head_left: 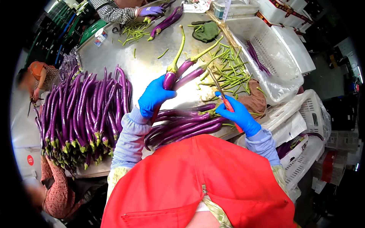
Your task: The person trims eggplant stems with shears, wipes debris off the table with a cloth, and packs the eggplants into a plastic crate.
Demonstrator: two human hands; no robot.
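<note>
Gripping a long-stemmed eggplant just below its green cap, the left hand has its fingers curled round the purple body, much of which the blue glove hides. The other 2 stemmed eggplants lie just behind; whether the same fingers hold them, I cannot tell. The right hand is closed around a red-handled cutting tool, its blade angled up toward the cut green stems; the glove covers the middle of the handle, so knife or shears is unclear. Below both hands, a row of eggplants lies on the metal table, its near edge partly covered by the red apron. A large stack stands at the left. At the top, a co-worker's purple-gloved hand touches more eggplants, that person's head cut off by the frame.
</note>
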